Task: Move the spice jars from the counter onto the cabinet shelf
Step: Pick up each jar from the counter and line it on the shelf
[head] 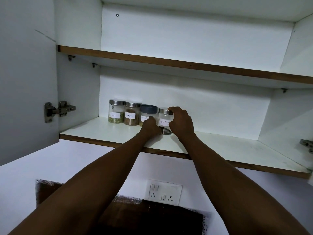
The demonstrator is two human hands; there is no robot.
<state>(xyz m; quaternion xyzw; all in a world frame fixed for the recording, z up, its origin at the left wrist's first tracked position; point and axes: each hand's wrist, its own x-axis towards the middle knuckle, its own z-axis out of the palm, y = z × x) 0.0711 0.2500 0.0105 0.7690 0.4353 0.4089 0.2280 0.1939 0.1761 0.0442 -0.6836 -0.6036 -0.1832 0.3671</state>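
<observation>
Several labelled glass spice jars stand in a row on the lower cabinet shelf [105, 131]. At the left is a steel-lidded jar of green spice [116, 113], then a steel-lidded jar of brown spice [132, 114], then a jar with a dark grey lid [147, 111]. The rightmost is the black pepper jar [164, 122], standing upright on the shelf. My right hand [181, 122] grips its lid and right side. My left hand [150, 127] grips its lower left side and partly hides the grey-lidded jar.
The upper shelf [169, 62] runs above the jars. The cabinet door [25, 82] stands open at the left on its hinge [59, 110]. A switch and socket plate [163, 192] sits on the wall below. Another hinge [306, 145] shows at the right edge.
</observation>
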